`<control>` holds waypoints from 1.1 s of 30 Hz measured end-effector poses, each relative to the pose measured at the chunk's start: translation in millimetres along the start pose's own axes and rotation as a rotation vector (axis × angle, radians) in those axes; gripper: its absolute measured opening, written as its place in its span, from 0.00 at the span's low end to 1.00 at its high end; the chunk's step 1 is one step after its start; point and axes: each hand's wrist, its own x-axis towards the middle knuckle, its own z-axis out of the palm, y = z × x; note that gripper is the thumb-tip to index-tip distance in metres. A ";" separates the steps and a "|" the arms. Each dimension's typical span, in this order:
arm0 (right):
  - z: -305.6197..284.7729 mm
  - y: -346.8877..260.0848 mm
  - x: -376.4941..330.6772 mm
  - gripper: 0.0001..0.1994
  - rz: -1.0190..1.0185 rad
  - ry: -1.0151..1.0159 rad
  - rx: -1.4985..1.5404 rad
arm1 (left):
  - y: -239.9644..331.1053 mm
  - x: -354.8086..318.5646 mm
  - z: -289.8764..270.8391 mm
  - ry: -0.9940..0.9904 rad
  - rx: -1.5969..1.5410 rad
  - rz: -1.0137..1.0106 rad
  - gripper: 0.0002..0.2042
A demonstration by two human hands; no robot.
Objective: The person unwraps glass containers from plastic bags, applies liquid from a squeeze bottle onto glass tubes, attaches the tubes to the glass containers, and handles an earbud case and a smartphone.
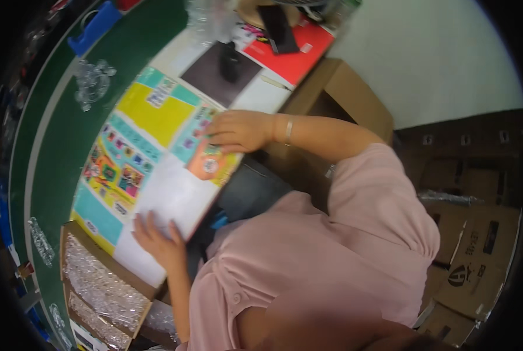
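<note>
A large, flat printed sheet in teal and yellow (pixel 156 114), covered with small colourful pictures, lies on the table in front of me. It looks like thin card, perhaps an unfolded box, but I cannot be sure. My right hand (pixel 238 131) rests on its near right part, fingers stretched across the print and partly hiding an orange and yellow panel. Over the plain white area (pixel 171 187) at the sheet's near side, my left hand (pixel 161 241) spreads its fingers near the table edge. Neither hand shows anything in its grasp.
An open cardboard box (pixel 106 286) with clear plastic packs stands at the left. Farther right on the table are a black mouse (pixel 230 61) on a dark pad, a phone (pixel 277 29) and a red sheet (pixel 308 47). Clear plastic pieces (pixel 93 82) lie on the green surface (pixel 57 146).
</note>
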 end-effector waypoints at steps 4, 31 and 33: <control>-14.3 -44.4 -44.7 0.08 0.401 0.622 0.033 | 0.5 2.3 4.3 0.068 -0.003 0.005 0.22; 252.9 -143.4 -460.5 0.48 2.677 0.389 0.140 | 180.6 -4.4 56.3 -0.507 -0.238 0.582 0.18; 268.1 -138.1 -467.7 0.52 2.736 0.607 0.079 | 187.3 -4.2 65.4 -0.525 -0.256 0.553 0.19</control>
